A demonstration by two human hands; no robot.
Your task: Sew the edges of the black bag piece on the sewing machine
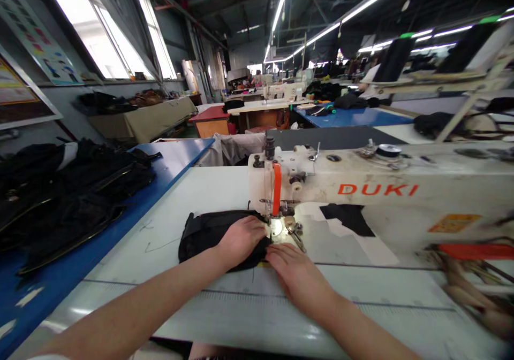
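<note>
A folded piece of black fabric lies on the pale sewing table, its right edge by the needle of a white sewing machine marked DUKI. My left hand rests on top of the fabric, palm down, with its fingers stretched toward the needle plate. My right hand sits at the fabric's near right corner, just in front of the needle plate. Its fingertips press together at the edge, and the thumb is hidden. An orange guard hangs above the needle area.
Dark garments with shiny zips are heaped on a blue table at the left. A black scrap and pale pieces lie under the machine arm. A printed ruler runs along the table front. Black thread cones stand at the right.
</note>
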